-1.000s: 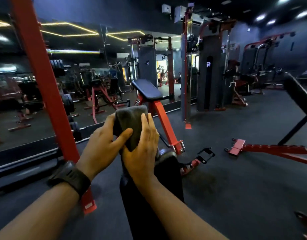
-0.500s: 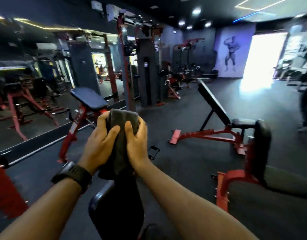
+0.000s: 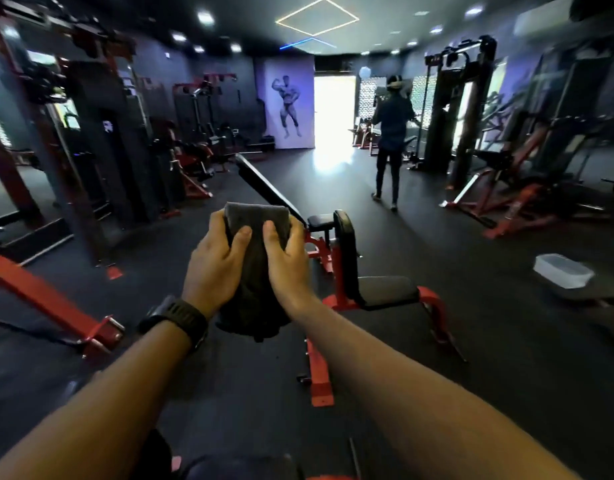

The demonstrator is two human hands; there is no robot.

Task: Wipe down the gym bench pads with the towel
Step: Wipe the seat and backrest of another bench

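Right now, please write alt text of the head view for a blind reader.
The left hand and right hand hold a folded grey towel before a red-framed bench with black pads. Farther back, a person stands facing away.

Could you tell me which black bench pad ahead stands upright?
The narrow black pad right of the grey towel; the wide seat pad lies flat, the long backrest slopes.

A gym, with a padded bench [image 3: 385,289], cable machine [image 3: 450,109] and bodybuilder mural [image 3: 289,105].
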